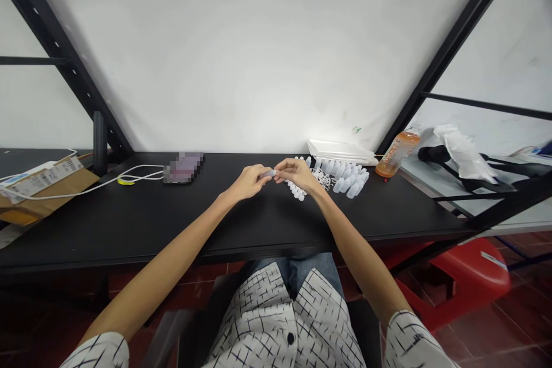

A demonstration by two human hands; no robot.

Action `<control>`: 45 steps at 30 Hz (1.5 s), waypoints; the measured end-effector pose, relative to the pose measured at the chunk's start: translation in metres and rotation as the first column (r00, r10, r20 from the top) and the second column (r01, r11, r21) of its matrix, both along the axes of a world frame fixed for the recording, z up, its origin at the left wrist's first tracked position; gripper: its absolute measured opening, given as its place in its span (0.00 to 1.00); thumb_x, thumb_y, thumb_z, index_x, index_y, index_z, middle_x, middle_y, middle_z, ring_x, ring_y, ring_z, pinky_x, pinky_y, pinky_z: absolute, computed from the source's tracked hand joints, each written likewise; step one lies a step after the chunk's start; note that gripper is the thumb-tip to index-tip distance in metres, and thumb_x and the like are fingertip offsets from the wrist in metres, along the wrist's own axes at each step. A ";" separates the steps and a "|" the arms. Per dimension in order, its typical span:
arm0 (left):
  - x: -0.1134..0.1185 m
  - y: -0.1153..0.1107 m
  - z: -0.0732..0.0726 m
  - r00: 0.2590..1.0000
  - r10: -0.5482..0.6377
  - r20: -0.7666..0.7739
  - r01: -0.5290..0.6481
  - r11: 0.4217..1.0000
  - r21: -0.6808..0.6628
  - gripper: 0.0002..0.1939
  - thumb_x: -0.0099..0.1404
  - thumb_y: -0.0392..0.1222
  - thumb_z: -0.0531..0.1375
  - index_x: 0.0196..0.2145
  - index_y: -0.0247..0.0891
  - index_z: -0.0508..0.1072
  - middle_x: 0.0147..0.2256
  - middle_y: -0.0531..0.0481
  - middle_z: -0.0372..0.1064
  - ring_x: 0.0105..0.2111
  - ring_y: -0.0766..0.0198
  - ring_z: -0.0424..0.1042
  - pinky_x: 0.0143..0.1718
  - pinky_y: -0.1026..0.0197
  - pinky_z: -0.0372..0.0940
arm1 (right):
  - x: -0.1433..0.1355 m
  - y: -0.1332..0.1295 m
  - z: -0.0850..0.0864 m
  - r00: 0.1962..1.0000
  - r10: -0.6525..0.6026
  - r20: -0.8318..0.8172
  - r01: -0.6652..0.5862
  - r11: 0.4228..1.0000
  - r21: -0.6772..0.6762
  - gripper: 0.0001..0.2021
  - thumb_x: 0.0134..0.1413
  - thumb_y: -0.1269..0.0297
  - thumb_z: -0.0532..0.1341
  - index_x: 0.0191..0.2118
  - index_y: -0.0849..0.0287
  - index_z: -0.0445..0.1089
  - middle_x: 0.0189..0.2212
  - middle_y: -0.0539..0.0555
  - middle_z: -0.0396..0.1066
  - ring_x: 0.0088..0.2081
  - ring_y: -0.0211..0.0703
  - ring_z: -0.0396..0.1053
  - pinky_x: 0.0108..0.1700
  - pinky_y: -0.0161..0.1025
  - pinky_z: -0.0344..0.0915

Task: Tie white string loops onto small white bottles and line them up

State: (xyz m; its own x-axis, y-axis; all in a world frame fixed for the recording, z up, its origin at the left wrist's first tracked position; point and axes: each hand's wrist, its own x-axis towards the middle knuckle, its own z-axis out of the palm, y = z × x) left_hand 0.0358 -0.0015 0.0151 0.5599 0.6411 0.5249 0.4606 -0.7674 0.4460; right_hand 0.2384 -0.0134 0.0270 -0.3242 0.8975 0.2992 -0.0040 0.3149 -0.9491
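While both hands meet above the black table (129,224), the left hand (248,182) and right hand (297,172) pinch one small white vial (268,173) between fingertips. Loosen either pinch and it likely drops, or a right-wrist nudge scatters the vial rows (347,178).

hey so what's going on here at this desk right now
A person seated at a black desk holds a small white plastic piece between the fingertips of both hands: left hand and right hand. Just beyond the right hand lie rows of similar small white pieces, some tangled white cord and a white tray. An orange drink bottle lies to the right; a phone and a white cable lie to the left.
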 end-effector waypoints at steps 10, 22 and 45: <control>0.000 -0.001 -0.008 1.000 0.028 0.014 -0.031 0.915 0.401 0.11 0.69 0.34 0.54 0.44 0.36 0.75 0.38 0.45 0.73 0.32 0.64 0.71 0.34 0.62 0.66 | -0.007 -0.003 0.000 0.990 -0.043 -0.132 0.034 0.997 -0.065 0.18 0.35 0.59 0.76 0.31 0.62 0.74 0.24 0.49 0.74 0.27 0.39 0.74 0.38 0.44 0.77; 0.004 -0.006 -0.002 0.993 0.043 0.107 -0.075 0.946 0.316 0.11 0.69 0.36 0.55 0.46 0.34 0.75 0.42 0.43 0.74 0.36 0.62 0.74 0.39 0.61 0.69 | -0.005 0.000 0.000 0.997 -0.015 -0.076 0.009 0.998 -0.068 0.22 0.39 0.51 0.74 0.35 0.64 0.75 0.27 0.54 0.76 0.30 0.44 0.77 0.32 0.41 0.77; 0.005 -0.004 -0.011 0.996 -0.032 0.078 0.002 0.934 0.356 0.10 0.69 0.35 0.56 0.42 0.36 0.78 0.39 0.43 0.76 0.35 0.61 0.75 0.37 0.60 0.69 | -0.008 -0.002 -0.010 0.998 -0.060 -0.010 0.061 0.993 0.097 0.16 0.43 0.55 0.71 0.30 0.61 0.69 0.21 0.48 0.69 0.24 0.37 0.70 0.23 0.35 0.72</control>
State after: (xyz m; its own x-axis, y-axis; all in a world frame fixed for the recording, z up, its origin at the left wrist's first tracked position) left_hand 0.0405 -0.0057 0.0042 0.5151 0.3949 0.7608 0.4199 -0.8900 0.1777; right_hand 0.2299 -0.0158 0.0173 -0.2677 0.8821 0.3876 0.0117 0.4052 -0.9142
